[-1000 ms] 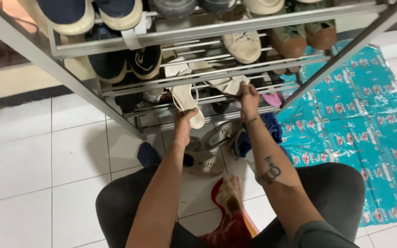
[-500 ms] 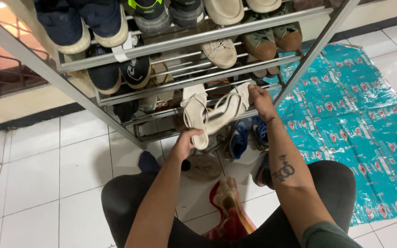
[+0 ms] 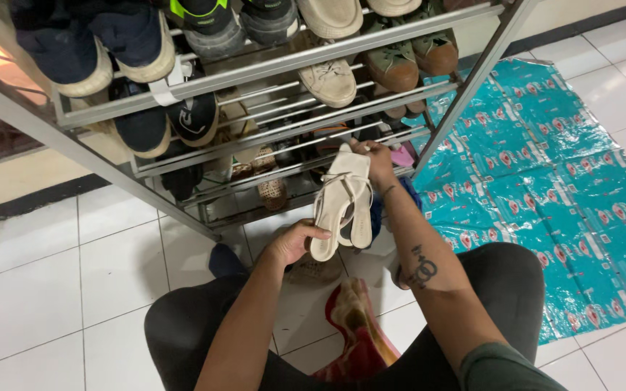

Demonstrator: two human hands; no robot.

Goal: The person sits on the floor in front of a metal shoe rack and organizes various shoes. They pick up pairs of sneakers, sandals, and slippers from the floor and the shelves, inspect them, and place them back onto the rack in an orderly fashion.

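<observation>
Cream strappy sandals (image 3: pixel 343 205), a pair held together, hung in the air between the two hands, just in front of the lower shelves of the metal rack (image 3: pixel 269 69) and above the white tile floor (image 3: pixel 45 289). The left hand (image 3: pixel 295 242) curled around the lower ends, thumb over the sole edge; the right hand (image 3: pixel 377 161) pinched the upper ends with its fingers closed. They looked light and fairly stiff in the sole, with thin, soft straps that would likely bend or snag on the rack bars, so the firm sole edges seemed the safer place to take hold. A smooth finish might slip if gripped loosely. Other shoes (image 3: pixel 331 78) filled the shelves; a teal printed sheet (image 3: pixel 559 181) lay on the floor to the right.
</observation>
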